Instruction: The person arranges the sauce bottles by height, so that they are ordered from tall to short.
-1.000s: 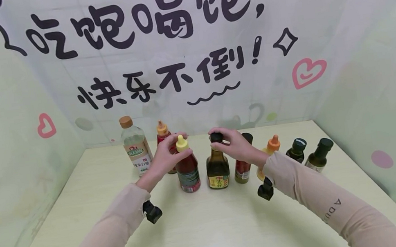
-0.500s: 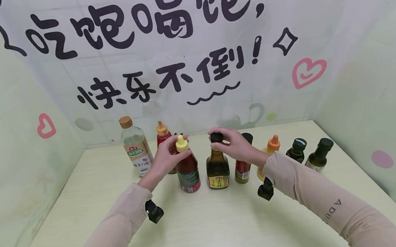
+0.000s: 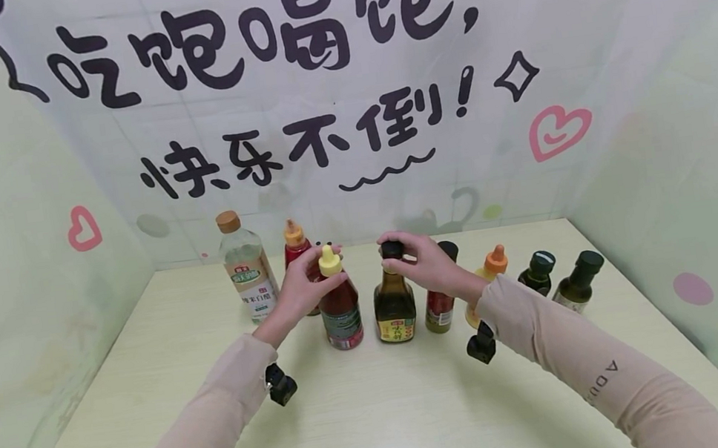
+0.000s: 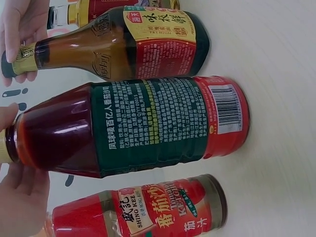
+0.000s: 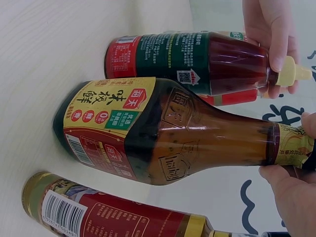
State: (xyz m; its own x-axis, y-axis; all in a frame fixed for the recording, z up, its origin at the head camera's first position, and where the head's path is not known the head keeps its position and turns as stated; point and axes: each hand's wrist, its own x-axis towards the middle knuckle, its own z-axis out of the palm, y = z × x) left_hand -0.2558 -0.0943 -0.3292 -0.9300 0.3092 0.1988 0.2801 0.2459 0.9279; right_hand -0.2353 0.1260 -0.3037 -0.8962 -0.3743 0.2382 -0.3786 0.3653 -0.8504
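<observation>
My left hand (image 3: 304, 283) holds a ketchup bottle (image 3: 341, 308) by its neck, just under the yellow nozzle cap (image 3: 330, 260). That bottle stands upright on the table, with its green and red back label facing the left wrist view. On its right, a small gap away, is a brown glass soy sauce bottle (image 3: 394, 302) with a yellow front label (image 5: 106, 106). Thumb and fingers of my right hand (image 3: 430, 264) pinch the soy sauce bottle's neck and black cap (image 3: 392, 250). This bottle is upright too, its base on the tabletop.
Left of the hands stand a clear white vinegar bottle (image 3: 248, 267) and another ketchup bottle (image 4: 163, 212). To the right are a red-labelled bottle (image 3: 439, 307), an orange-capped squeeze bottle (image 3: 494, 262) and two dark bottles, one short (image 3: 538, 273), one taller (image 3: 579, 283). A printed back wall (image 3: 358, 213) closes the table.
My left forearm and wrist have shifted slightly to the right, the hand staying at the ketchup bottle's neck. Both bottles and the right hand look unmoved.
</observation>
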